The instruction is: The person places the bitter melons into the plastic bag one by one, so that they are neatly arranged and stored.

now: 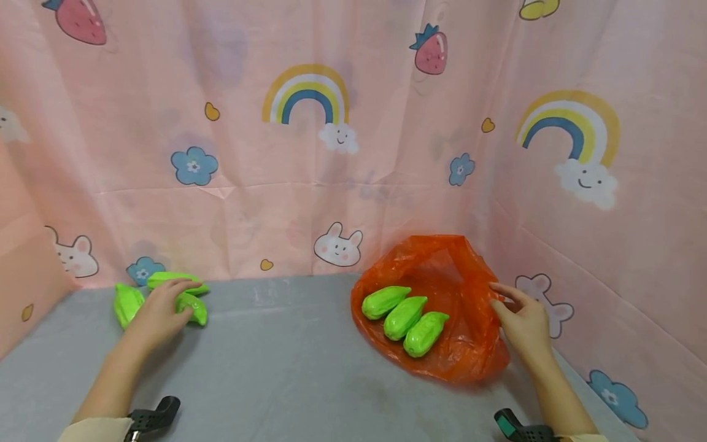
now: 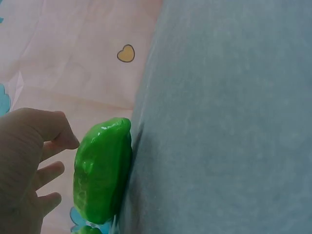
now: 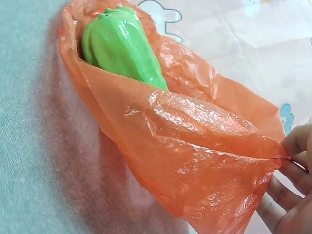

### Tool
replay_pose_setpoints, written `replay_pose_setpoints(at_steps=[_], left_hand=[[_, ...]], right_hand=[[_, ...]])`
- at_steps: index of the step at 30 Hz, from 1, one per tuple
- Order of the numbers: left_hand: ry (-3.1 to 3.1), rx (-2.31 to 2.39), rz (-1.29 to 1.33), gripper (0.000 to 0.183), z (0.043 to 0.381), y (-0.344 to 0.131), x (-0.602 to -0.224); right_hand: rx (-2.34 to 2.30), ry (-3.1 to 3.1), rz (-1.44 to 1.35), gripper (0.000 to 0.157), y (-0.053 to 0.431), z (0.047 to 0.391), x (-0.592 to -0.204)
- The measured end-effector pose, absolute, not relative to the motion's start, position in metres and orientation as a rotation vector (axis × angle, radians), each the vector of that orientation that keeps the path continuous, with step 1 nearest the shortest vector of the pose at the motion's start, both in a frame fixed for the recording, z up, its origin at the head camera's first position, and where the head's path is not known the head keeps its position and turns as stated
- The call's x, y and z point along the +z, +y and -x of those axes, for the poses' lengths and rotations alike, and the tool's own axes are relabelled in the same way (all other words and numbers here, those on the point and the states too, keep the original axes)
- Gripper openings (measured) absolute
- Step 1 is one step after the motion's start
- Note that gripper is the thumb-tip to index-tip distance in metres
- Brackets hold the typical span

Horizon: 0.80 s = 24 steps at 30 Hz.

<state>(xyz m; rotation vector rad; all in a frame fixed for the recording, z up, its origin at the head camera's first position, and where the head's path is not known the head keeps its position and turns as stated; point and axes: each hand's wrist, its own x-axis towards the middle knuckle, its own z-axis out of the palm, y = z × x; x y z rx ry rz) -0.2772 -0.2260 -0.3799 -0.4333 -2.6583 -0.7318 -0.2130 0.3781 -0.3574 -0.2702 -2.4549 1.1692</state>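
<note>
My left hand [image 1: 160,314], fingers loosely bent, is over a cluster of three glossy light-green ridged fruits. One fruit [image 1: 128,304] is left of the hand, another [image 1: 171,278] behind it, and a third [image 1: 193,309] beside the thumb. In the left wrist view the fingers are beside a green fruit [image 2: 103,170] without wrapping round it; whether a fingertip touches it I cannot tell. My right hand [image 1: 527,325] pinches the edge of a red plastic bag [image 1: 472,350] between thumb and fingers. Inside the bag's open mouth lie three similar fruits [image 1: 405,318] side by side.
A grey cloth-covered table [image 1: 276,368] lies under everything. Behind it and to the right hangs a pink printed curtain [image 1: 386,153] with rainbows and strawberries. Each wrist bears a dark strap [image 1: 151,417].
</note>
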Motion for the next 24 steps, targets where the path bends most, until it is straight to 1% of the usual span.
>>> replay_pose_setpoints(at_steps=[6, 13, 17, 24], left_hand=[[-2.651, -0.726, 0.430, 0.047, 0.280, -0.232, -0.386], [-2.669, -0.674, 0.405, 0.041, 0.281, -0.232, -0.391], [-2.675, -0.631, 0.391, 0.038, 0.281, -0.230, -0.392], [-2.716, -0.667, 0.322, 0.039, 0.279, -0.229, -0.391]], right_hand=[[1.151, -2.464, 0.253, 0.042, 0.377, 0.213, -0.357], [1.164, -2.472, 0.294, 0.042, 0.377, 0.212, -0.356], [1.153, -2.458, 0.273, 0.041, 0.376, 0.213, -0.356], [1.176, -2.443, 0.292, 0.042, 0.376, 0.212, -0.356]])
